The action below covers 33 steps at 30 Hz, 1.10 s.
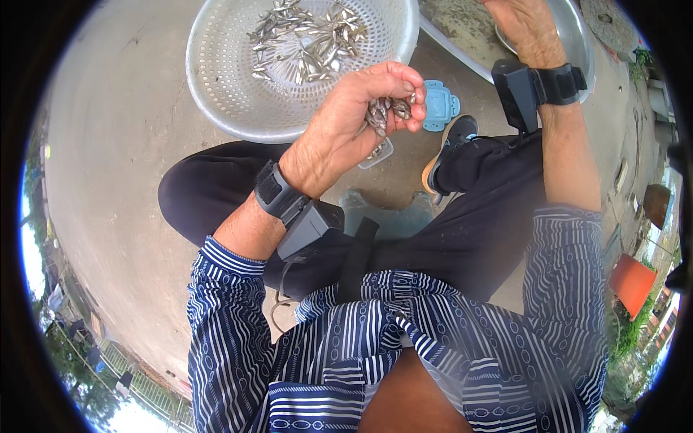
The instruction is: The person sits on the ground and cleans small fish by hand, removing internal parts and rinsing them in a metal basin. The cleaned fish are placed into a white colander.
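Observation:
Several small silvery fish (383,115) lie in my left hand (373,103), whose fingers curl around them. That hand is just off the near right rim of a round perforated metal colander (227,81), where many more small fish (308,40) lie. Under my left hand a small clear container (381,154) with some small fish in it shows in part. My right hand (520,24) is at the top right, over a metal basin (576,32); its fingers are cut off by the frame's edge, so its grip is unclear.
A light blue plastic lid (439,105) lies on the concrete floor beside my shoe (460,135). A large vessel's curved metal rim (457,48) runs between colander and basin. A translucent blue plastic stool (379,214) is between my legs. An orange object (632,286) stands far right.

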Each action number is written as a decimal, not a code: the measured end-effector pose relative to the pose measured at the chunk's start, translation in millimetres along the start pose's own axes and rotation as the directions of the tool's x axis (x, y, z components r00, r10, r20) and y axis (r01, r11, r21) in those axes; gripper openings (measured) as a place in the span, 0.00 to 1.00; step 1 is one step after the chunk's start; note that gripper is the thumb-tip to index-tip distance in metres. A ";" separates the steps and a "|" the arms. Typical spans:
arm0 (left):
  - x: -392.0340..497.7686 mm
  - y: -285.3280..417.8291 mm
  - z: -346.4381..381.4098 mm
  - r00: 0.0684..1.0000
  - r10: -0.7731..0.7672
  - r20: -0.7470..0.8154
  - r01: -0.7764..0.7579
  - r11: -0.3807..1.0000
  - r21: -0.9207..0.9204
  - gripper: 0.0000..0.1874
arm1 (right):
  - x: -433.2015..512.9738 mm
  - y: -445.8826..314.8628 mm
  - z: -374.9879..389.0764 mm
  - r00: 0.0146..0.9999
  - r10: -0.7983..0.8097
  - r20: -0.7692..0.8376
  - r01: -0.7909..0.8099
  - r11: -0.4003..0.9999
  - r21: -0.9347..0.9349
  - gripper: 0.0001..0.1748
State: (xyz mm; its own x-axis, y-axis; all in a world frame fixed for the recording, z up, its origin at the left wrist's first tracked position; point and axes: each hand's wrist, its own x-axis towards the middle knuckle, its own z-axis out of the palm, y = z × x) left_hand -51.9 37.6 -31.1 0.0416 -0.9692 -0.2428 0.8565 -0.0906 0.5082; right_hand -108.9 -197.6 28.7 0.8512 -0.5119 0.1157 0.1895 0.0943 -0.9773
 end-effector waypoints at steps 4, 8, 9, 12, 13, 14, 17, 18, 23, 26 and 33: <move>-19.3 -64.8 -4.9 0.958 -0.191 -0.214 0.105 0.928 -0.357 0.05 | 2.3 1.7 -8.5 1.000 0.005 -0.004 -0.005 1.000 0.013 0.07; -28.0 -117.7 -41.0 0.899 -0.286 -0.332 0.038 0.806 -0.590 0.05 | 1.4 -0.8 -7.5 1.000 0.003 0.001 -0.003 1.000 0.020 0.06; -26.8 -129.6 -54.9 0.893 -0.285 -0.348 0.004 0.778 -0.628 0.06 | 1.3 -0.7 -7.1 1.000 0.005 0.002 -0.005 1.000 0.025 0.06; -8.8 -149.1 -108.3 0.679 -0.295 -0.672 -0.056 0.892 -0.448 0.07 | 2.3 -1.2 -7.5 1.000 0.000 0.008 0.000 0.999 0.042 0.06; -0.5 -150.6 -127.9 0.633 -0.270 -0.725 -0.018 0.932 -0.363 0.08 | 2.3 -1.2 -7.9 1.000 -0.002 0.009 0.001 0.999 0.047 0.06; 8.5 -152.4 -145.2 0.627 -0.265 -0.732 0.060 0.954 -0.294 0.10 | 3.1 -1.1 -7.9 1.000 -0.004 0.010 0.003 0.999 0.054 0.06; 26.2 -155.7 -181.6 0.696 -0.216 -0.685 0.171 0.976 -0.134 0.27 | 5.1 -1.9 -9.2 1.000 -0.013 0.016 0.012 0.998 0.066 0.06; 27.6 -161.4 -187.9 0.720 -0.188 -0.668 0.192 0.979 -0.068 0.34 | 5.5 -1.4 -10.3 1.000 -0.013 0.013 0.012 0.998 0.067 0.06; 30.4 -174.2 -213.3 0.660 -0.255 -0.707 0.233 0.964 -0.130 0.56 | 8.8 0.2 -13.7 1.000 -0.013 0.012 0.012 0.997 0.080 0.06; 32.6 -172.8 -228.3 0.487 -0.324 -0.811 0.258 0.941 -0.221 0.51 | 11.4 -1.8 -13.4 1.000 -0.018 0.021 0.016 0.996 0.083 0.06; 22.6 -163.1 -190.2 0.700 -0.168 -0.694 0.063 0.983 -0.174 0.47 | 9.6 -2.8 -9.9 0.999 -0.002 0.035 -0.001 0.996 0.091 0.06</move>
State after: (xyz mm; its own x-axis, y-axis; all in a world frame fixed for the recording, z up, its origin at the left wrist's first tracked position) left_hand -92.9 74.1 -276.6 0.2422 -0.5040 -0.8290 0.9339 -0.1103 0.3400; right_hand -106.2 -211.2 30.8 0.8677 -0.4814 0.1237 0.2319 0.1719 -0.9574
